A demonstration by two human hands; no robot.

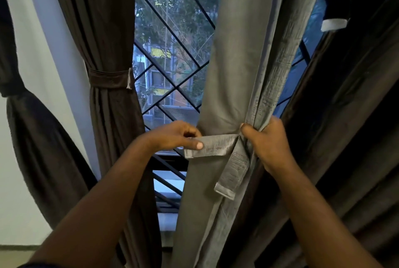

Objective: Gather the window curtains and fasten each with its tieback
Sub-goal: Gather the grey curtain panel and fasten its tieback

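At left of the frame, the brown curtain (108, 52) is already fastened. At centre, my right hand (272, 144) bunches the grey curtain (237, 62); my left hand (179, 137) pinches its tieback (216, 143), ends still unjoined.

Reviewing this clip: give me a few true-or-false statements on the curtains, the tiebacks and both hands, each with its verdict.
1. The dark brown curtain is already bound by its tieback. True.
2. The grey tieback is closed around the grey curtain. False: one end hangs loose.
3. The left hand pinches a tieback end. True.
4. The right hand hangs free. False: it grips the gathered grey curtain.
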